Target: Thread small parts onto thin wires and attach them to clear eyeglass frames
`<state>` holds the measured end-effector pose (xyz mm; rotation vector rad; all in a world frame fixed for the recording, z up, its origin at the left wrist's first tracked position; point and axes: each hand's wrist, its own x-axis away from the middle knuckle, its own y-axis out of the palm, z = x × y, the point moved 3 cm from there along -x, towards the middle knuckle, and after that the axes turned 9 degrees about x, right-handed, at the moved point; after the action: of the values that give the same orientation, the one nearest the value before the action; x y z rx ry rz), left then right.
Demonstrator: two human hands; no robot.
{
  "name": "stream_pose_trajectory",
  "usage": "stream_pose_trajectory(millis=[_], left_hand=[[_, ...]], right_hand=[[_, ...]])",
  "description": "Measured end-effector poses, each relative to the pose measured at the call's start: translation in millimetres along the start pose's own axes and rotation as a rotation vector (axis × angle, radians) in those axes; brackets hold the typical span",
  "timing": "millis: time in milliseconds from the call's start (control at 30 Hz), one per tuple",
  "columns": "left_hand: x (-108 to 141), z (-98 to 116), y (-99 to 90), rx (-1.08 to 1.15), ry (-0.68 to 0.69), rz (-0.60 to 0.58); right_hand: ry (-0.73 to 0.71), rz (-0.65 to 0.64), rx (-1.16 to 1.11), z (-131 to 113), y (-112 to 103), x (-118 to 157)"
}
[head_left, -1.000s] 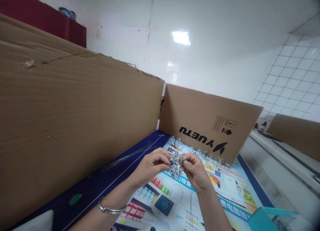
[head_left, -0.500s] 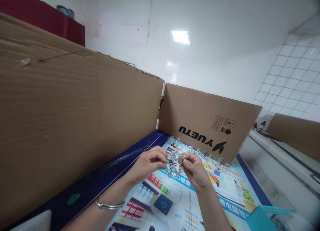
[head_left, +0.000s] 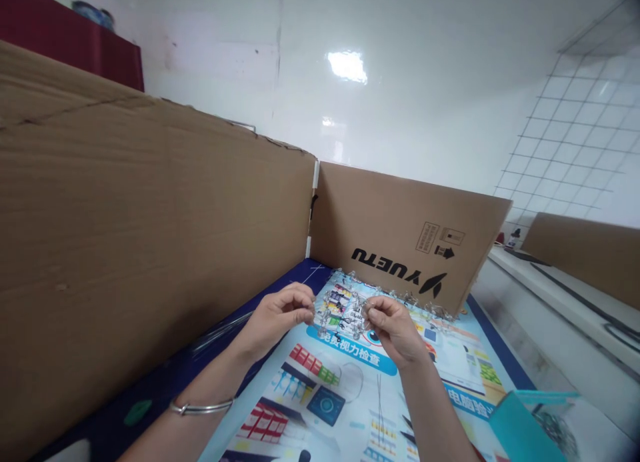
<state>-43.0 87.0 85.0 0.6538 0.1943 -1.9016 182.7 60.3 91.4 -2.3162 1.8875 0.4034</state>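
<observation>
My left hand, with a silver bangle on the wrist, has its thumb and fingers pinched at the left side of a small cluster of clear beads on wire. My right hand pinches the right side of the same cluster. The beads hang between the hands above a printed poster. More beaded wire pieces lie in a row along the foot of the cardboard at the back.
Cardboard walls stand at the left and back. A teal box sits at the lower right. Thin wires lie on the blue surface at left. Dark pointed tips show beside my right forearm.
My left hand has moved left, away from my right hand, and the beaded cluster is spread wider between them. The view has shifted slightly, and dark tips now show beside my right forearm.
</observation>
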Motion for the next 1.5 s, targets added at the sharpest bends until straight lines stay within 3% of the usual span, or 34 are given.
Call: stream_pose_trajectory(millis=[233, 433, 767, 1000, 1133, 1233, 1400, 1500], left_hand=[[4.8, -15.3, 21.4, -0.018, -0.031, -0.050], [13.3, -41.2, 41.4, 0.073, -0.030, 0.035], [-0.3, -44.6, 14.4, 0.170, -0.096, 0.084], [-1.9, -53.2, 14.6, 0.194, -0.142, 0.110], [-3.0, -57.4, 16.5, 0.134, -0.134, 0.053], [-0.2, -71.7, 19.4, 0.116, -0.136, 0.020], [7.0, -114.1, 26.3, 0.147, -0.236, 0.062], [-0.7, -133.1, 25.2, 0.149, -0.316, 0.069]], right_hand=[[0.052, 0.012, -0.007, 7.9, 11.3, -0.3], [0.053, 0.054, -0.024, 18.2, 12.1, -1.5], [0.053, 0.044, 0.017, 11.5, -24.2, -0.4], [0.082, 0.027, 0.007, 21.2, -31.0, -3.5], [0.122, -0.005, 0.046, 29.4, -43.6, -5.0], [0.179, -0.016, 0.089, 39.6, -56.5, -6.0], [0.262, -0.010, 0.125, 61.6, -74.6, -5.4], [0.287, 0.036, 0.105, 77.2, -81.5, -8.8]])
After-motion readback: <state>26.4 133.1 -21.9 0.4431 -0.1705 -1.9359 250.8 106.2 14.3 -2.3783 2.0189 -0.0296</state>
